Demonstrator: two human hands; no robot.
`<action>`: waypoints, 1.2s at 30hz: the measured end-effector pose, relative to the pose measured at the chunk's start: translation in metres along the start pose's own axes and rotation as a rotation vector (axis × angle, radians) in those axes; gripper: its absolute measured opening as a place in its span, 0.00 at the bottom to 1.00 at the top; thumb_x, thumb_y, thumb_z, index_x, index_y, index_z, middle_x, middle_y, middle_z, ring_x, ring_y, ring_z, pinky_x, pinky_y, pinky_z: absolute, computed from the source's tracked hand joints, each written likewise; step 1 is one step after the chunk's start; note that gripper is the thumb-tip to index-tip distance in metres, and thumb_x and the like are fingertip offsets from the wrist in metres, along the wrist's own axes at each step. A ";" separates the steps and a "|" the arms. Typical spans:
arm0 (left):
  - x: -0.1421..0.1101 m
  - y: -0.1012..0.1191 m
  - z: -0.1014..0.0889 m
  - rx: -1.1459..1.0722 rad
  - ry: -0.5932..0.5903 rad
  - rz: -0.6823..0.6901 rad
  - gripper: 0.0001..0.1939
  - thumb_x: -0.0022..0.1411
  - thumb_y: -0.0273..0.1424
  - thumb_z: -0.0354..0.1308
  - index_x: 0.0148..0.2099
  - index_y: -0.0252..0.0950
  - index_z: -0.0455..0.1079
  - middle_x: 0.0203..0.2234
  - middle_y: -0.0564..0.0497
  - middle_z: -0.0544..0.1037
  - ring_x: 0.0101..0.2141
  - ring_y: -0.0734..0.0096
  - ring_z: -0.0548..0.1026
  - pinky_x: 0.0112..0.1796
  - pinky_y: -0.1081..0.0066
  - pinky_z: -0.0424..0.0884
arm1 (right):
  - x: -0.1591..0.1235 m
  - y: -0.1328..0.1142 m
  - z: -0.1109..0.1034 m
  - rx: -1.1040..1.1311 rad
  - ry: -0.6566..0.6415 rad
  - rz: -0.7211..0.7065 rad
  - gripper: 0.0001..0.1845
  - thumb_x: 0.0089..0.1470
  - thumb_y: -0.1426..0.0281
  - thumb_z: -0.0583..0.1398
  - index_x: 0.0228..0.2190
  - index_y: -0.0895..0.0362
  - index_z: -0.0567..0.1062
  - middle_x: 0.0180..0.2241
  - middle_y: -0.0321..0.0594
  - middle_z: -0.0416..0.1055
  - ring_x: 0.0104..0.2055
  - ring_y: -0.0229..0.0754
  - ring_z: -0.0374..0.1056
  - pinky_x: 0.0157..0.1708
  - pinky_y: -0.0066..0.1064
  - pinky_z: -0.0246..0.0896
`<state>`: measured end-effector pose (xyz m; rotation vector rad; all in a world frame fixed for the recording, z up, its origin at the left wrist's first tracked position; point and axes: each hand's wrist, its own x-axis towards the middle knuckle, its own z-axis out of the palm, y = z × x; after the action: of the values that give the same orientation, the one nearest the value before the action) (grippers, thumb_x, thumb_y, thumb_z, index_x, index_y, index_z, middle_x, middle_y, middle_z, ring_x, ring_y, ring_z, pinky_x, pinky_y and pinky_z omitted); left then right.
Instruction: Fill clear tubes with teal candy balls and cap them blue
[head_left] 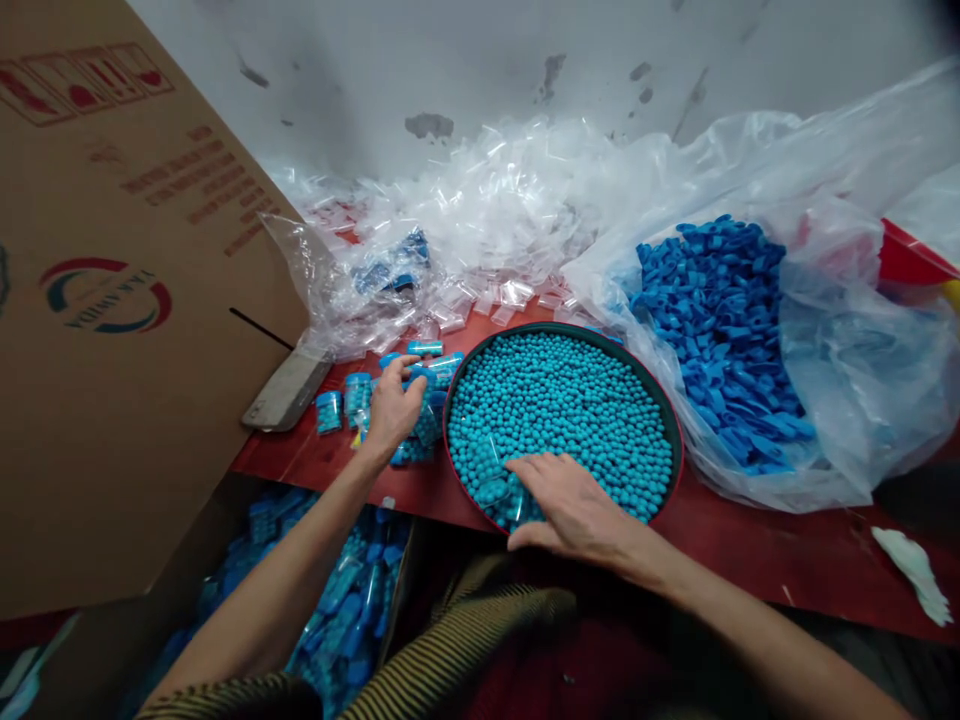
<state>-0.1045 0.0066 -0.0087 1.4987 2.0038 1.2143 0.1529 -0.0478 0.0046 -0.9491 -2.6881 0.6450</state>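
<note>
A round tray (679,450) with a dark inner wall holds a deep layer of small turquoise beads (570,400). Over its near edge, my right hand (574,510) is closed round a clear plastic container (517,500), which lies tilted among the beads. Left of the tray, my left hand (396,405) reaches over a cluster of small clear jars with blue caps, its thumb and fingers apart. Whether it touches one is hidden. Bead-filled jars (328,412) stand or lie around it.
A large cardboard box (150,400) leans at left, beside a grey block (289,390). Clear empty containers (510,200) pile up behind. An open plastic bag (847,400) of blue caps (720,340) lies right. Below the red table (750,545), a box holds many filled containers (345,600).
</note>
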 end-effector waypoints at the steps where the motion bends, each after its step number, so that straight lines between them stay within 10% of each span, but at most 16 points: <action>1: -0.003 0.000 -0.001 0.099 0.029 0.079 0.15 0.52 0.28 0.50 0.45 0.33 0.63 0.35 0.48 0.68 0.38 0.67 0.66 0.40 0.67 0.62 | 0.000 -0.003 0.002 0.000 0.004 0.017 0.33 0.43 0.55 0.59 0.47 0.60 0.62 0.41 0.48 0.67 0.43 0.50 0.61 0.41 0.40 0.56; 6: -0.032 0.013 -0.002 0.334 -0.136 0.356 0.14 0.58 0.28 0.43 0.44 0.34 0.66 0.37 0.47 0.71 0.39 0.66 0.67 0.43 0.67 0.61 | 0.016 0.006 0.003 0.094 0.053 0.124 0.24 0.51 0.58 0.53 0.46 0.58 0.63 0.39 0.45 0.68 0.41 0.45 0.63 0.38 0.34 0.57; 14: -0.052 0.016 0.006 0.177 -0.284 0.226 0.13 0.58 0.29 0.44 0.43 0.34 0.67 0.29 0.50 0.73 0.28 0.72 0.69 0.32 0.72 0.64 | 0.086 0.022 0.034 0.131 -0.097 0.103 0.17 0.45 0.66 0.59 0.39 0.56 0.68 0.34 0.39 0.66 0.37 0.41 0.63 0.36 0.29 0.54; 25: -0.028 0.033 0.047 -0.307 -0.693 0.059 0.20 0.53 0.31 0.50 0.50 0.33 0.61 0.32 0.50 0.70 0.29 0.73 0.68 0.26 0.76 0.64 | 0.074 0.054 0.018 1.019 0.227 0.308 0.13 0.44 0.66 0.57 0.35 0.55 0.65 0.29 0.33 0.59 0.24 0.32 0.59 0.22 0.26 0.58; 29: -0.026 0.034 0.061 -0.420 -0.852 -0.056 0.19 0.53 0.33 0.49 0.48 0.32 0.61 0.31 0.50 0.71 0.23 0.77 0.66 0.20 0.78 0.61 | 0.065 0.056 0.013 0.739 0.236 0.241 0.06 0.47 0.68 0.56 0.29 0.57 0.67 0.24 0.32 0.62 0.26 0.34 0.60 0.27 0.26 0.56; 36: -0.032 0.031 0.073 -0.294 -0.729 0.115 0.12 0.52 0.33 0.52 0.40 0.36 0.66 0.34 0.52 0.72 0.38 0.68 0.68 0.41 0.71 0.62 | 0.046 0.058 -0.024 0.062 0.026 0.255 0.10 0.49 0.63 0.56 0.27 0.56 0.72 0.25 0.35 0.68 0.28 0.36 0.63 0.27 0.25 0.52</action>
<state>-0.0225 0.0101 -0.0318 1.6068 1.2227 0.7833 0.1569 0.0294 0.0011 -1.2856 -2.5308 0.7543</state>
